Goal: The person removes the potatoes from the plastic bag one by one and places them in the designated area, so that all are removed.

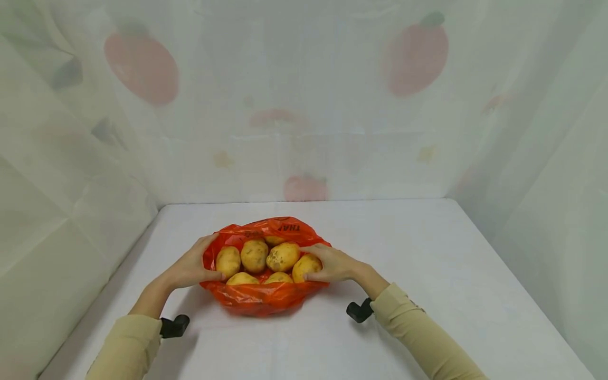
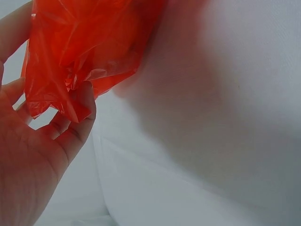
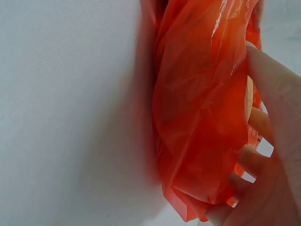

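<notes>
A red plastic bag [image 1: 258,303] lies with its mouth wide open, and several yellow potatoes [image 1: 254,256] show inside it. My left hand [image 1: 192,264] grips the bag's left end. In the left wrist view, curled fingers of the left hand [image 2: 42,141] hold the crumpled plastic. At the opposite end, my right hand [image 1: 334,264] holds the bag's side, its thumb and forefinger reaching over the rightmost potato [image 1: 306,267]. The right wrist view shows the right hand [image 3: 273,155] with its thumb over the rim and other fingers bent against the red plastic [image 3: 202,103].
The bag sits on a white-covered table [image 1: 404,253]. Pale curtains [image 1: 304,105] printed with faded fruit hang behind the table and along both sides. A black wrist device [image 1: 174,326] is worn on the left wrist, and another black device [image 1: 359,310] on the right.
</notes>
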`<state>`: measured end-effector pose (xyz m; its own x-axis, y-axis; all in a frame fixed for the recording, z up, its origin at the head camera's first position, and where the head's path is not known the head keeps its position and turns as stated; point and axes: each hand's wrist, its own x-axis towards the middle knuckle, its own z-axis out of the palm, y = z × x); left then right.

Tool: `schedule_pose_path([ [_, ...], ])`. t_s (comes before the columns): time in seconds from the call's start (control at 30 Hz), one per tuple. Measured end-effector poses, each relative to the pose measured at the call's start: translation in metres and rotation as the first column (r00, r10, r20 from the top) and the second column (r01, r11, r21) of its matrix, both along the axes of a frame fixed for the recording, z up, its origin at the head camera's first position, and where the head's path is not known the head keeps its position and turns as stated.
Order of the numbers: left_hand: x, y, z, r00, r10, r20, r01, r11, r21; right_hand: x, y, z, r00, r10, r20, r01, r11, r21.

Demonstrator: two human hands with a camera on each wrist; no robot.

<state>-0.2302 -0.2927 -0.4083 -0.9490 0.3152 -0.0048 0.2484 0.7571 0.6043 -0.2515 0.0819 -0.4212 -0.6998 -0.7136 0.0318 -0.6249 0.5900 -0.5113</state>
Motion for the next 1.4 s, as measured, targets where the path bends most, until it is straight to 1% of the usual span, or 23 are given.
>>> schedule_pose_path([
  [0.1, 0.0, 0.0, 0.0, 1.0, 0.001, 0.005, -0.001, 1.0, 0.017, -0.001, 0.001, -0.002, 1.0, 0.016, 0.024, -0.016, 1.0, 0.003],
  [0.33, 0.001, 0.001, -0.001, 1.0, -0.001, 0.017, 0.0, 0.998, 0.059, -0.006, 0.004, -0.009, 0.995, 0.042, 0.087, -0.046, 0.998, 0.045],
  [0.57, 0.0, -0.001, -0.002, 0.999, 0.008, 0.038, -0.011, 0.997, 0.077, -0.008, 0.007, -0.011, 0.992, 0.08, 0.103, -0.08, 0.997, -0.005],
  [0.77, -0.001, -0.002, -0.002, 0.998, 0.022, 0.053, -0.025, 0.998, 0.052, -0.008, 0.008, -0.01, 0.994, 0.068, 0.081, -0.066, 0.997, -0.029],
  [1.03, -0.001, -0.001, -0.001, 0.998, 0.025, 0.052, -0.026, 0.999, 0.031, -0.008, 0.007, -0.007, 0.998, 0.03, 0.048, -0.028, 0.999, -0.044],
  [1.4, -0.001, -0.001, 0.0, 0.999, 0.019, 0.035, -0.02, 0.999, 0.028, -0.009, 0.006, 0.013, 1.0, 0.01, 0.006, -0.01, 0.993, -0.117],
])
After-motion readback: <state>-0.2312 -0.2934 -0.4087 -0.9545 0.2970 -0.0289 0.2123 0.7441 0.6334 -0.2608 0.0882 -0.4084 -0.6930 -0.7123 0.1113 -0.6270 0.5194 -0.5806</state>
